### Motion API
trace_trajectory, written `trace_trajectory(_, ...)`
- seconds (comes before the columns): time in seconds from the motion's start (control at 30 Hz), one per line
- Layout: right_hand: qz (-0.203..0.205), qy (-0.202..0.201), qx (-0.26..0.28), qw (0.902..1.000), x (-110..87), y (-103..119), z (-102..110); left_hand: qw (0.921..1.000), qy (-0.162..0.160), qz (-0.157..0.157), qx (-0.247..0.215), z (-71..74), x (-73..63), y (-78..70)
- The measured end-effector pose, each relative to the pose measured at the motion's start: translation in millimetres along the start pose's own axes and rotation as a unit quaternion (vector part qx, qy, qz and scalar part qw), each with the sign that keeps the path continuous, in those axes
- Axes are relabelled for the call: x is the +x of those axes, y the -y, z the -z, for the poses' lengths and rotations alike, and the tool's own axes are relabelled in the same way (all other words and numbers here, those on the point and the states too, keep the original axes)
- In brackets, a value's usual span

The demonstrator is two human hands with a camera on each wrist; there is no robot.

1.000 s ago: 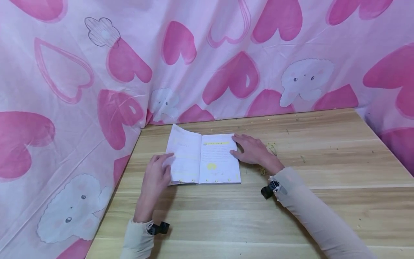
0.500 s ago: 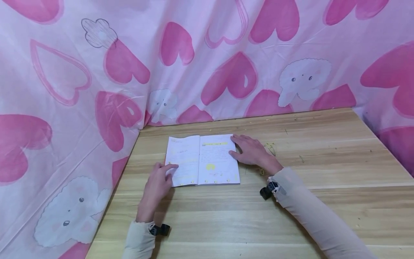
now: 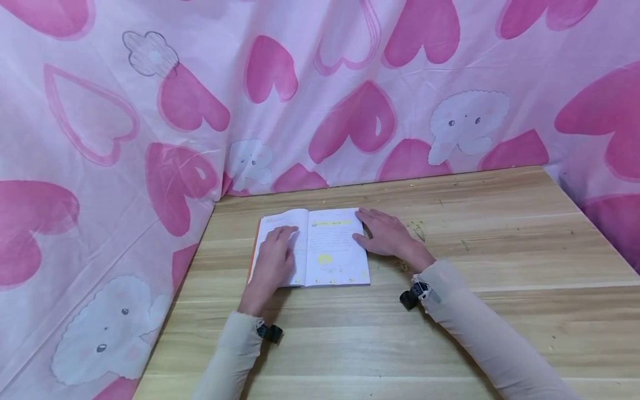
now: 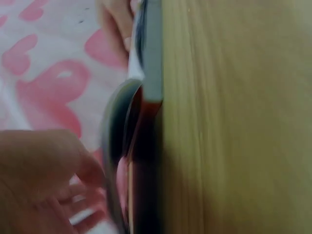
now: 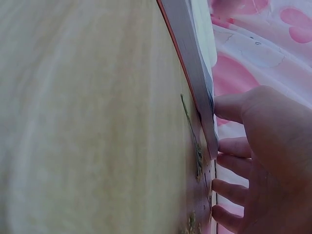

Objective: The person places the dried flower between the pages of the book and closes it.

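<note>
An open book point(image 3: 337, 266) lies on the wooden table, its white pages printed with text and small yellow pictures. Orange cover shows along its left edge. My left hand point(image 3: 274, 253) is over the left page with its fingers toward the spine. In the left wrist view the left hand point(image 4: 48, 170) is beside the curving pages, its fingers loosely bent. My right hand point(image 3: 387, 232) rests on the right page's outer edge, fingers spread. In the right wrist view the right hand's thumb and fingertips point(image 5: 234, 163) touch the page edge and the table beyond it.
Dry plant bits point(image 3: 416, 229) lie scattered on the table point(image 3: 500, 239) right of the book and along its back. A pink heart-patterned cloth point(image 3: 350, 111) hangs behind and to the left. Each wrist wears a small black camera point(image 3: 409, 300).
My left hand has moved from the left page's outer edge inward over the page toward the spine. The lifted left page has come down flatter. The right hand stays in place.
</note>
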State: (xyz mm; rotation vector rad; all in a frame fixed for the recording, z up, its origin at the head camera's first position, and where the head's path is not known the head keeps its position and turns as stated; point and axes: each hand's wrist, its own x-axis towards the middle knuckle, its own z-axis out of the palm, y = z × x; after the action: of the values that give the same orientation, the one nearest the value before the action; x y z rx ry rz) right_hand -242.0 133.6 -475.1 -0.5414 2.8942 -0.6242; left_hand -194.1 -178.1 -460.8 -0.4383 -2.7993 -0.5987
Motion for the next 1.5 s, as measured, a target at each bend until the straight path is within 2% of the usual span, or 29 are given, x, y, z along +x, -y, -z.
trace_trajectory(0.07, 0.0, -0.001, 0.003, 1.0, 0.1, 0, 0, 0.9996, 0.02, -0.017, -0.01, -9.6, 11.1, -4.1)
trace_trajectory(0.13, 0.0, -0.003, 0.006, 1.0, 0.2, 0, -1, 0.999, 0.037, -0.02, -0.017, -17.8, 20.6, -6.5)
trace_trajectory(0.27, 0.001, -0.002, 0.01, 0.9999, -0.1, 0, -2, 0.9972, 0.067, 0.004, -0.035, -27.4, 32.9, -8.6)
trace_trajectory(0.4, 0.007, 0.001, 0.026, 0.9996, -0.7, -5, -2, 0.9947, 0.092, 0.021, -0.04, -32.0, 37.6, -8.4)
trace_trajectory(0.53, 0.012, -0.014, 0.102, 0.9946, -2.3, -15, 0, 0.9943, 0.098, 0.026, -0.034, -36.0, 38.9, -7.5)
trace_trajectory(0.67, 0.016, -0.05, 0.208, 0.9767, -7.1, -28, 5, 0.9942, 0.1, 0.033, -0.025, -39.0, 38.2, -6.5)
trace_trajectory(0.77, 0.014, -0.072, 0.24, 0.9681, -15.0, -36, 11, 0.9934, 0.106, 0.037, -0.023, -40.5, 37.5, -6.1)
trace_trajectory(0.9, 0.01, -0.074, 0.201, 0.9767, -28.9, -42, 18, 0.9923, 0.114, 0.043, -0.023, -41.6, 37.7, -7.0)
trace_trajectory(1.0, -0.008, -0.068, 0.15, 0.9863, -38.5, -43, 21, 0.992, 0.116, 0.046, -0.02, -41.8, 38.9, -8.4)
trace_trajectory(1.13, -0.032, -0.061, 0.094, 0.9932, -44.1, -41, 21, 0.9914, 0.12, 0.05, -0.016, -39.5, 38.4, -8.7)
trace_trajectory(1.27, -0.043, -0.051, 0.068, 0.9954, -45.3, -39, 21, 0.9904, 0.126, 0.055, -0.016, -38.3, 37.0, -9.5)
trace_trajectory(1.4, -0.063, -0.035, 0.08, 0.9942, -49.3, -39, 27, 0.9889, 0.139, 0.049, -0.017, -42.8, 38.8, -6.3)
trace_trajectory(1.5, -0.082, -0.041, 0.078, 0.9928, -49.8, -39, 30, 0.9882, 0.146, 0.045, -0.01, -46.8, 40.3, -2.8)
